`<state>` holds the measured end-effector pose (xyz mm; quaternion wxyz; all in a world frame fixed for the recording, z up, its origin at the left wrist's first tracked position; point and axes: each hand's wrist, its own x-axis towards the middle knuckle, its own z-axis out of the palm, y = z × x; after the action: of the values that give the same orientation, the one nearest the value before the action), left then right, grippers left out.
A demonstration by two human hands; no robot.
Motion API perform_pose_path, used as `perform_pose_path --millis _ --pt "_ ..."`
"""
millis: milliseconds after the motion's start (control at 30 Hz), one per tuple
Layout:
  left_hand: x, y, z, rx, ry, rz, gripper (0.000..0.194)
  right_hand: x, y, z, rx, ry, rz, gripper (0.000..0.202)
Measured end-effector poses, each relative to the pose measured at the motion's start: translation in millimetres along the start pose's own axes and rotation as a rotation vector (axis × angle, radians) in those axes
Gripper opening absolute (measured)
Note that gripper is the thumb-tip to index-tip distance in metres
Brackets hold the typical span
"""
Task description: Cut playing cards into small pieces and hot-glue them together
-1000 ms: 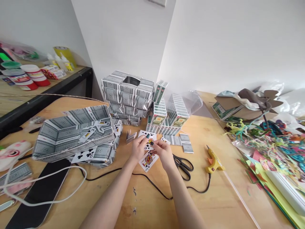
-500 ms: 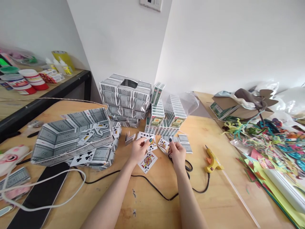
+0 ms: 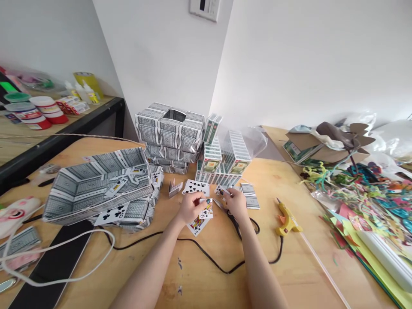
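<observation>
My left hand (image 3: 189, 207) pinches a small playing-card piece with a queen on it (image 3: 206, 209), held above a jack card (image 3: 197, 225) on the table. The fingers of my right hand (image 3: 236, 203) are closed at the edge of another playing-card piece (image 3: 221, 190), beside cards lying back side up (image 3: 250, 195). Partly under my right hand lies a pair of scissors (image 3: 235, 223). A spade card (image 3: 195, 187) lies flat just beyond my left hand, and a folded card (image 3: 174, 188) stands to its left.
An open box made of cards (image 3: 64, 189) sits at left, with a finished-looking card box (image 3: 170, 128) stacked behind. Packed card decks (image 3: 212, 165) stand at the back. A yellow glue gun (image 3: 287, 219) lies at right, its black cord (image 3: 199, 252) crossing the front.
My left hand's card piece has come lower and nearer, showing the queen over the jack card. My right hand has shifted slightly left and forward, uncovering more of the scissors' blades.
</observation>
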<state>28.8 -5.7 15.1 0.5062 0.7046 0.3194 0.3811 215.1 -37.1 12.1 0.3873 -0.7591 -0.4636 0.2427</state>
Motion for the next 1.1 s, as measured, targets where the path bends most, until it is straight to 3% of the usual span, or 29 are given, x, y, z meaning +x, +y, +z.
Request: perform_pose_path --millis 133,233,500,667,867,1100 --pt "-1.4 -0.7 0.1 0.159 -0.025 0.019 0.017 -9.7 -5.8 0.3 0.524 -0.204 0.157 0.032" --pt "-2.3 -1.1 -0.4 0.251 0.000 0.025 0.011 -17.8 -11.8 2.9 0.696 -0.245 0.171 0.034" --pt "1.7 -0.1 5.0 0.173 0.092 -0.021 0.017 -34.4 -32.5 9.9 0.632 -0.321 0.050 0.029" --pt "4.7 0.0 7.1 0.058 0.145 -0.084 0.024 -40.4 -40.7 17.4 0.706 -0.314 0.065 0.025" --pt "4.4 1.4 6.9 0.216 0.225 -0.057 0.030 -43.6 -42.8 22.4 0.674 -0.339 0.050 0.030" --pt "4.8 0.3 9.0 0.290 0.237 -0.021 0.035 -44.4 -37.0 29.4 0.775 -0.397 0.115 0.029"
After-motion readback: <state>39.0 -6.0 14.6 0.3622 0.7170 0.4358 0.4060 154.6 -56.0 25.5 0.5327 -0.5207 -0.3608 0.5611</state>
